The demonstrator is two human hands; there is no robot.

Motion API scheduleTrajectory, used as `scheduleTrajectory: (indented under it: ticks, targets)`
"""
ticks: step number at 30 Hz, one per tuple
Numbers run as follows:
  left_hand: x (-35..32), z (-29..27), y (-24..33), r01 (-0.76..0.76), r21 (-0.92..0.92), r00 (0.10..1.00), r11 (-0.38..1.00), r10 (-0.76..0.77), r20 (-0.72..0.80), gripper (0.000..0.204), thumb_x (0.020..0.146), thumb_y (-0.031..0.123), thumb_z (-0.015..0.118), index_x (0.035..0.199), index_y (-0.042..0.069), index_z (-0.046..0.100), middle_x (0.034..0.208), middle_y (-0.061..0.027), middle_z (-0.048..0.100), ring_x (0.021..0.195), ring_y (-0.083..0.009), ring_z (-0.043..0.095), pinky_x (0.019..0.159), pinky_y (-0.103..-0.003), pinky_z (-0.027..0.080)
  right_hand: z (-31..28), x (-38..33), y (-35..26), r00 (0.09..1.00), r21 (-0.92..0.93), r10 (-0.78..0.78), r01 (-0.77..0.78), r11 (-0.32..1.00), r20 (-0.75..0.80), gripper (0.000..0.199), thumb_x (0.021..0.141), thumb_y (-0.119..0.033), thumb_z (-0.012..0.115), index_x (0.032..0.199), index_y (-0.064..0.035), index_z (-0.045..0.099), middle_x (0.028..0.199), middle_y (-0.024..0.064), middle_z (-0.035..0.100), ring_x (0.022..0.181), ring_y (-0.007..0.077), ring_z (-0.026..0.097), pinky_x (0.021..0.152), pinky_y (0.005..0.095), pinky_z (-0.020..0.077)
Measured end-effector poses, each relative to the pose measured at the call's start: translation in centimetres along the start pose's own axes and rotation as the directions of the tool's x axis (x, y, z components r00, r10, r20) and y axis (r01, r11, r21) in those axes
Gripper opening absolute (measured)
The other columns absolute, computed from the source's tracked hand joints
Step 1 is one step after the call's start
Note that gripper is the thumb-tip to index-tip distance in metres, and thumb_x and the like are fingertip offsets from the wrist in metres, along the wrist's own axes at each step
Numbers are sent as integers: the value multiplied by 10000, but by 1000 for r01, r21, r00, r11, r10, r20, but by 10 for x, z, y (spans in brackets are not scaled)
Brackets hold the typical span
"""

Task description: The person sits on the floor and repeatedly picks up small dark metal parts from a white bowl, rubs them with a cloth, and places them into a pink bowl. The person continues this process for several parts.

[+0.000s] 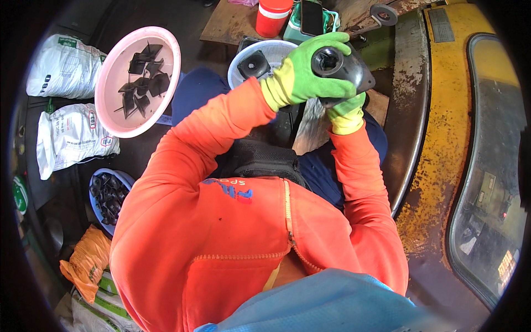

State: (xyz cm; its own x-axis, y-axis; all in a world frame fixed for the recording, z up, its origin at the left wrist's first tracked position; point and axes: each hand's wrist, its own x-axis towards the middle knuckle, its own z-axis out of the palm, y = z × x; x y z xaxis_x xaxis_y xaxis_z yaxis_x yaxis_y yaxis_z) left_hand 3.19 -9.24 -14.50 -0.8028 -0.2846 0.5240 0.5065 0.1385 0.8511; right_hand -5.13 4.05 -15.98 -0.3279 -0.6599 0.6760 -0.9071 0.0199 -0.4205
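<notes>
Head view: left hand (301, 74) in green glove gripped a black part (343, 69) from above; right hand (347, 113) closed on the part from below. Part was held above the lap, just right of a white bowl (276, 51). Pink basin (138, 80) held more black pieces.

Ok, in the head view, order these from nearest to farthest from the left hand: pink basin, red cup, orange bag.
From the left hand:
1. Red cup, just above it on the wooden board.
2. Pink basin, farther off to the left, holding black parts.
3. Orange bag, farthest, at lower left on the floor.
</notes>
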Motion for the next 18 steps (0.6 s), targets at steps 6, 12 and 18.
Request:
scheduleTrajectory:
  ticks: [6, 12, 18]
  targets:
    - [-16, 11, -11, -170, 24, 980, 985, 171, -103, 434, 705, 71, 799, 1096, 30, 614, 1243, -138, 621, 1092, -208, 611, 928, -353, 495, 1, -14, -5, 937, 366, 306, -348, 863, 170, 477, 950, -290, 580, 1313, 0, 471, 1242, 126, 585, 1122, 262, 594, 969, 384, 490]
    - [-8, -8, 8, -174, 20, 978, 985, 170, 121, 419, 680, 122, 810, 1051, 35, 636, 1180, -143, 654, 1042, -242, 645, 893, -357, 511, -16, -3, -18, 950, 309, 128, -217, 926, 284, 740, 527, -252, 943, 1158, -56, 609, 1092, 63, 660, 1009, 228, 637, 877, 348, 514]
    - [-4, -15, 10, -129, -152, 917, 980, 176, 359, 396, 682, 147, 812, 1020, 29, 643, 1131, -151, 668, 1023, -270, 651, 878, -375, 515, -32, -11, -20, 878, 164, -196, 136, 977, 436, 720, 642, -274, 886, 1250, -68, 558, 1228, 88, 590, 1134, 241, 568, 921, 354, 483]
